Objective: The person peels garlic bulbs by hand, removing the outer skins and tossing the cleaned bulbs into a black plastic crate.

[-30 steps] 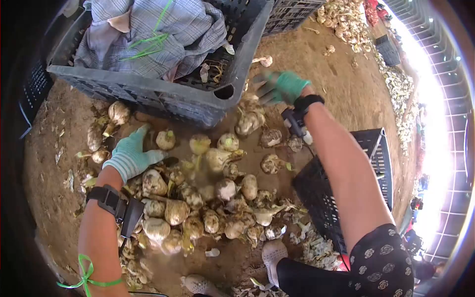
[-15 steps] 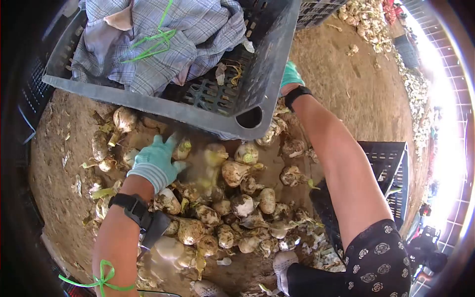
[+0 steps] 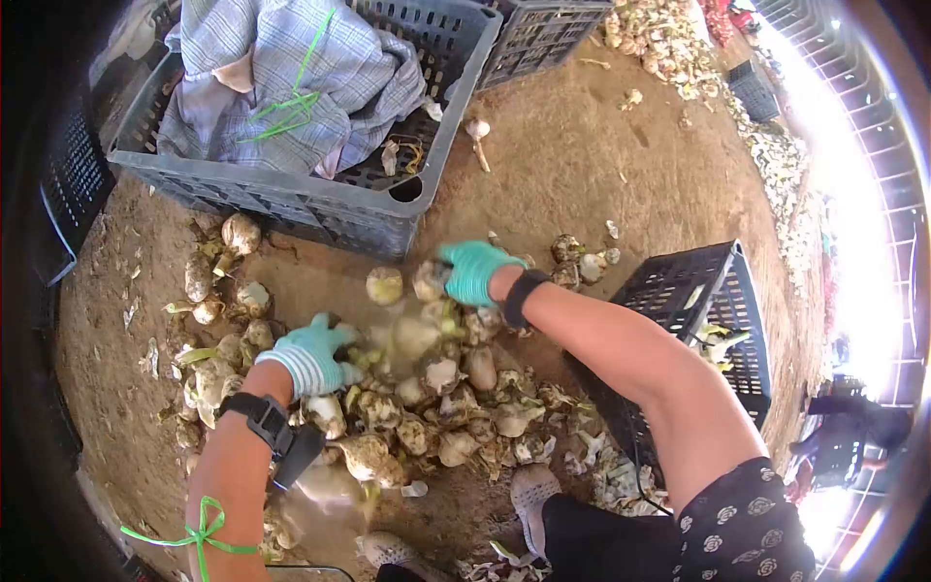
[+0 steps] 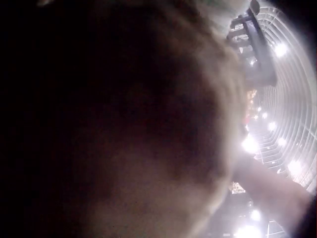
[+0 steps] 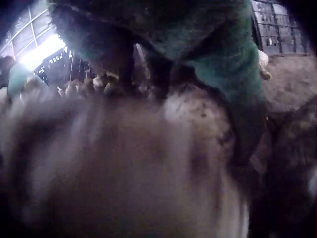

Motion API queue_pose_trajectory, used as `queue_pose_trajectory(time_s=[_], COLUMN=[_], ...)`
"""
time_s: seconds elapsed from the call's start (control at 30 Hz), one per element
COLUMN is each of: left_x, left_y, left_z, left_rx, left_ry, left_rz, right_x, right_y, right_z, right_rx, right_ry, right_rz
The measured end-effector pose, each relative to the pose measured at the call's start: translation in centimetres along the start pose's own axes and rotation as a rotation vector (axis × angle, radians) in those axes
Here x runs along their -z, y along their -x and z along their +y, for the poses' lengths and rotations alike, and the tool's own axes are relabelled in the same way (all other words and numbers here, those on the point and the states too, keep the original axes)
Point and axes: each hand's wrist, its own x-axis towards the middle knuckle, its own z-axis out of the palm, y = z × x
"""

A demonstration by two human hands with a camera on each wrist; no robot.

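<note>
My left hand (image 3: 315, 359), in a pale green striped glove, lies over the left edge of a heap of dirty garlic bulbs (image 3: 417, 432), fingers spread and bent downward. Its own camera shows mostly a dark blur close to the lens. At the heap's far side, my right hand (image 3: 475, 272), gloved in green, holds a garlic bulb (image 3: 429, 281) at its fingertips. Gloved fingers (image 5: 228, 84) come down around that bulb's mottled surface in the right wrist view. A rounder pale bulb (image 3: 384, 285) lies just left of it.
A black crate (image 3: 291, 199) holding a checked cloth (image 3: 291, 97) stands at the back left. Another black crate (image 3: 669, 281) is tipped on its side at the right. More bulbs (image 3: 199, 276) lie at far left. Two shoes (image 3: 535, 500) are at the near edge of the heap.
My right hand has come back from behind the crate's corner to the heap, with a bulb. My left hand has shifted right and nearer. Bulbs beside the crate's corner have moved toward the heap.
</note>
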Motion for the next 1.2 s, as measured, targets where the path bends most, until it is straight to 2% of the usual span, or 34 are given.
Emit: queue_pose_trajectory(time_s=[0.03,0.1,0.13,0.2,0.23,0.3,0.37,0.43,0.47,0.5,0.53,0.57,0.6,0.63,0.7,0.73,0.77,0.83,0.87,0.9,0.97,1.03,1.07,1.1,1.13,1.17,1.2], left_x=[-0.8,-2.8,-3.2,-3.9,-4.8,-7.4,-8.8,-10.8,-10.8,-10.4,-10.0,-9.4,-8.0,-7.6,-7.0,-7.4,-7.1,-6.2,-6.1,-6.0,-5.2,-4.9,-4.5,-4.0,-3.5,-2.8,-2.0], left_y=[0.3,0.9,1.5,2.8,3.2,3.6,4.4,5.7,6.5,7.7,8.5,9.4,10.3,11.6,12.6,12.7,13.2,13.5,13.3,13.1,12.7,11.0,9.9,8.9,7.9,6.7,5.5], left_z=[-0.2,-0.8,-0.3,1.1,1.4,1.7,1.5,0.4,0.4,0.3,0.1,-0.2,-0.4,-0.5,-2.0,-3.1,-3.4,-4.4,-5.1,-5.9,-8.0,-10.6,-12.0,-13.6,-14.7,-15.7,-16.2], left_rx=[-0.017,-0.037,-0.039,-0.055,-0.068,-0.198,-0.217,-0.273,-0.275,-0.277,-0.288,-0.298,-0.350,-0.281,-0.244,-0.282,-0.148,-0.106,-0.110,-0.113,-0.015,0.020,-0.001,0.113,0.229,0.213,0.340], left_ry=[-0.007,0.009,0.004,0.005,0.011,-0.116,-0.057,0.013,0.013,0.013,0.134,0.256,0.261,0.456,0.419,0.396,0.439,0.361,0.423,0.486,0.242,0.281,0.278,0.202,0.126,0.122,0.207], left_rz=[-0.024,-0.056,-0.140,-0.280,-0.335,-0.320,-0.305,-0.042,0.016,0.073,0.113,0.162,0.286,0.431,0.575,0.689,0.649,0.728,0.844,0.959,1.051,1.138,1.156,1.108,1.059,1.078,0.992], right_x=[0.9,1.6,2.2,3.8,3.7,4.3,5.8,4.1,3.7,3.4,3.3,2.7,2.0,2.2,4.1,3.4,4.2,5.7,6.7,7.9,10.2,10.8,11.3,11.6,12.6,13.7,14.1], right_y=[1.3,2.7,3.2,4.1,2.8,-1.2,-2.5,-7.7,-8.5,-9.1,-9.6,-10.1,-10.8,-11.2,-10.0,-11.1,-10.6,-9.2,-7.8,-6.2,-3.1,0.0,2.2,4.2,7.2,9.8,10.1], right_z=[-0.7,-1.2,-1.5,-2.5,-1.7,0.2,1.3,5.9,6.4,6.5,6.7,7.4,8.3,8.7,7.5,9.6,9.8,10.6,10.5,9.9,9.1,9.7,9.8,9.5,6.1,3.0,3.4], right_rx=[0.024,0.067,0.064,0.159,0.159,0.155,-0.100,-0.154,-0.150,-0.223,-0.291,-0.277,-0.241,-0.207,-0.324,-0.394,-0.394,-0.342,-0.342,-0.349,-0.349,-0.287,0.008,0.293,0.015,-0.254,-0.185], right_ry=[0.051,0.037,0.037,0.075,0.068,0.314,0.311,0.271,0.265,0.232,0.210,0.221,0.284,0.345,0.223,0.077,0.081,0.066,-0.160,-0.158,-0.635,-0.516,-0.111,0.302,-0.023,-0.352,-0.102], right_rz=[-0.165,-0.362,-0.358,-0.544,-0.541,-0.413,0.046,0.446,0.432,0.461,0.495,0.492,0.528,0.577,0.513,0.547,0.564,0.600,0.598,0.611,0.379,0.481,0.520,0.532,0.409,0.274,0.335])
